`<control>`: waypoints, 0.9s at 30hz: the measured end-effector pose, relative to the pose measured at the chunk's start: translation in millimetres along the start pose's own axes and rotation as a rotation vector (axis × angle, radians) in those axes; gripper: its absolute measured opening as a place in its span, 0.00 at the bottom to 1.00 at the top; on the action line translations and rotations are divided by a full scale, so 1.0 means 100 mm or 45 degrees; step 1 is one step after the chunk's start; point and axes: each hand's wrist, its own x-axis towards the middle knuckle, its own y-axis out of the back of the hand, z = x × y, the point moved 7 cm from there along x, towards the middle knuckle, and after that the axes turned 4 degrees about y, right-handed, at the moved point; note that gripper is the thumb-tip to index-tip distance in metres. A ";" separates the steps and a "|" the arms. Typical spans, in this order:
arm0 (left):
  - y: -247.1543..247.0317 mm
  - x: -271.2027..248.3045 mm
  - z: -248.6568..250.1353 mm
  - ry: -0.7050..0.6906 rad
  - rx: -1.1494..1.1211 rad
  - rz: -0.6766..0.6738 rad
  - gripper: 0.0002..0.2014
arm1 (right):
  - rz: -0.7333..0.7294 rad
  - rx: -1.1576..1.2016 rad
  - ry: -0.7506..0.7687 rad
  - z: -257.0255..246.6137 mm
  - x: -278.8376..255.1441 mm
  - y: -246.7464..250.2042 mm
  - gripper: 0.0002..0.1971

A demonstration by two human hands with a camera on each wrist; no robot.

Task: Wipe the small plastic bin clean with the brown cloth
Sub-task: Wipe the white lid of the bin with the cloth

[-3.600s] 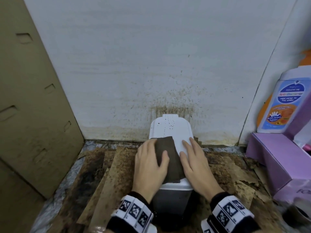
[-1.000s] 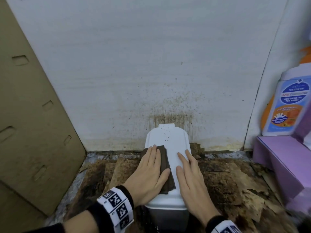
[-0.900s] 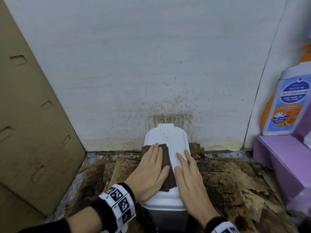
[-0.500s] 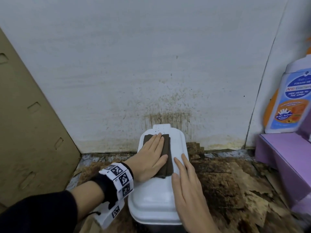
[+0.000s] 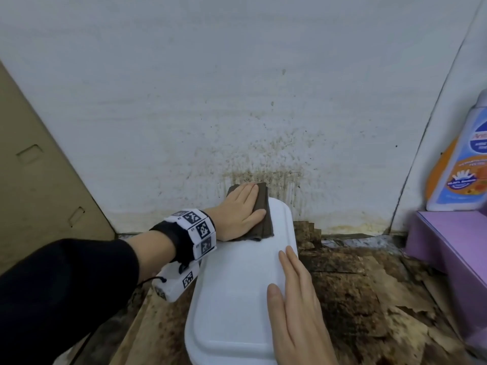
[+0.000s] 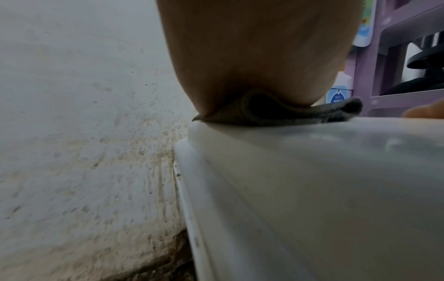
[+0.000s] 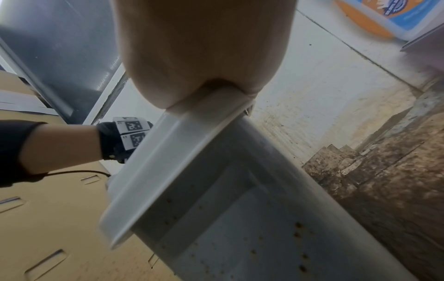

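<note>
The small white plastic bin [image 5: 237, 293] stands on the floor against the stained wall, its lid facing up. My left hand [image 5: 238, 209] lies flat with straight fingers on the folded brown cloth [image 5: 262, 214], pressing it on the far end of the lid beside the wall. The left wrist view shows the cloth [image 6: 276, 114] squashed under my palm on the lid [image 6: 312, 171]. My right hand [image 5: 295, 304] rests flat along the lid's right edge, fingers straight. The right wrist view shows the bin's grey speckled side [image 7: 252, 237] under the lid rim.
A brown cardboard sheet [image 5: 39, 180] leans at the left. A purple box [image 5: 453, 248] with an orange and blue bottle [image 5: 458, 164] on it stands at the right. Torn, dirty cardboard [image 5: 369, 299] covers the floor around the bin.
My left hand has slid the cloth along the lid from its middle to the far end by the wall. My right hand has stayed flat on the lid's right edge.
</note>
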 end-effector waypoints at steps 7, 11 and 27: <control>-0.03 -0.02 -0.02 -0.030 0.006 0.080 0.35 | 0.003 -0.001 0.035 -0.04 -0.03 0.01 0.37; -0.09 -0.24 0.05 -0.062 0.015 0.121 0.35 | 0.030 0.028 0.045 -0.04 -0.04 0.03 0.37; -0.44 -1.20 0.26 -0.128 0.075 0.148 0.36 | 0.044 0.207 -0.042 -0.11 -0.12 0.11 0.45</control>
